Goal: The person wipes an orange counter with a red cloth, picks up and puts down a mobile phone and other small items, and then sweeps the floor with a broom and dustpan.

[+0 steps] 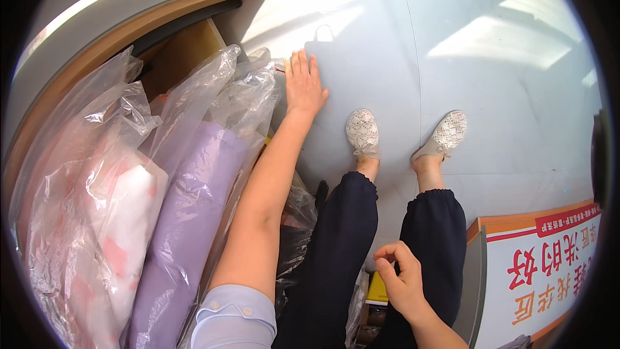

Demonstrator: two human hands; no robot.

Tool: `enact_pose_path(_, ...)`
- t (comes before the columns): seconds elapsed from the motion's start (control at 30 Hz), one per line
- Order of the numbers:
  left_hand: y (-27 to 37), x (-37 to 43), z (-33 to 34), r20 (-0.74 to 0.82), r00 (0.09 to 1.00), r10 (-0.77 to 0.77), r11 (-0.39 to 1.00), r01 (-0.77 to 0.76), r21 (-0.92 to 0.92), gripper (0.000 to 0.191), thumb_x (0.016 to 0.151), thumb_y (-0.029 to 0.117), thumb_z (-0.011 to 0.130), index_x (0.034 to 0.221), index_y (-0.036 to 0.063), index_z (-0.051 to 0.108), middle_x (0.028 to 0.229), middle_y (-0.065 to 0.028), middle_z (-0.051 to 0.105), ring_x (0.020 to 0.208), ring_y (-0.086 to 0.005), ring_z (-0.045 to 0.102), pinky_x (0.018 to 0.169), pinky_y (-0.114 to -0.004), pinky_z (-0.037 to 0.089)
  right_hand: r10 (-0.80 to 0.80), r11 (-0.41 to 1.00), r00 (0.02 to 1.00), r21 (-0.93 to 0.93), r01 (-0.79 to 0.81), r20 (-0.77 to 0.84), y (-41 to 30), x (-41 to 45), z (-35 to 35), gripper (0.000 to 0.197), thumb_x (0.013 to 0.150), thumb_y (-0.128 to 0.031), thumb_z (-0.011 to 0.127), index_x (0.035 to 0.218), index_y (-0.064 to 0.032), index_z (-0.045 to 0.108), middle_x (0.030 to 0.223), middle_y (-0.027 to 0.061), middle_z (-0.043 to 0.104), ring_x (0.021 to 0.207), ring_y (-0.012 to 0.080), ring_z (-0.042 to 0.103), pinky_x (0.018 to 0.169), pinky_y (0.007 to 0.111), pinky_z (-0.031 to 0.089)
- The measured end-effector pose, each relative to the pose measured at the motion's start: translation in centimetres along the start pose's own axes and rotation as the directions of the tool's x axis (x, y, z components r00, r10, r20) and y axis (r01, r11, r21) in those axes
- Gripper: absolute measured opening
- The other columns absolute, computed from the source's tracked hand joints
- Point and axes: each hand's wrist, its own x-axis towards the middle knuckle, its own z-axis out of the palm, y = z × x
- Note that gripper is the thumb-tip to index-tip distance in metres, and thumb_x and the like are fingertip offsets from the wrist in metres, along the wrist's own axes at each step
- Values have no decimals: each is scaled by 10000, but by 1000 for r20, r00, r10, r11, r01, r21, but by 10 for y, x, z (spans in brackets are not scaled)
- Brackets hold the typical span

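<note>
My left hand [305, 85] reaches forward with its palm down and its fingers straight. It is beside the clear plastic garment bag [256, 89]; whether it touches the plastic I cannot tell. Nothing shows in its grasp. Under my left arm lies a folded purple textile [193, 223] in clear plastic. Farther left is a white textile with pink patches [131, 208], also bagged. My right hand [403, 276] hangs in front of my dark trousers, fingers loosely curled and thumb apart, with nothing seen in it.
A curved counter with a wooden edge [131, 24] runs along the upper left. At lower right stands a box-like stand with a printed sign [537, 271]. A yellow object [377, 289] shows behind my legs. The grey floor [465, 87] has sunlit patches.
</note>
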Motion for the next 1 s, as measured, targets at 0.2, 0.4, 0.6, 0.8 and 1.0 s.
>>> enact_pose_path(0.2,13,-12,30,726,678,-111,988,-3,154,1048,662,644,702,1379,-11,306,1297,-192,432,1177,-276,489,1010,-409,340,-10,1000,1000,8,10,0,-8,6,-2,124,846,-71,576,939,11,580,851,100,574,790,196,579,750,302,458)
enact_pose_path(0.4,-2,-170,60,642,762,81,971,-207,123,457,740,333,671,1084,87,500,1019,-63,520,985,-222,511,859,-390,382,29,999,999,32,-30,31,-13,3,1,135,844,-79,580,944,12,581,863,101,577,800,195,574,756,301,454)
enact_pose_path(0.6,-85,-266,63,238,966,103,978,-55,-200,97,865,138,542,936,87,584,938,-87,542,889,-282,521,762,-411,409,29,999,999,24,-30,29,-9,5,4,135,841,-71,581,948,12,584,864,97,577,799,192,566,756,298,450)
enact_pose_path(0.8,-137,-272,69,375,885,-276,951,308,-26,144,876,150,525,926,45,609,944,-119,573,876,-306,560,749,-427,446,49,999,998,-12,-48,43,-8,6,4,126,831,-52,589,941,9,585,867,93,578,803,190,558,759,298,443)
enact_pose_path(1.0,-122,-194,65,576,768,-279,960,243,142,205,874,178,519,902,12,635,942,-153,608,858,-316,597,732,-421,481,69,998,996,-13,-69,52,-5,6,3,114,834,-47,587,934,6,583,864,89,572,804,182,553,758,294,439)
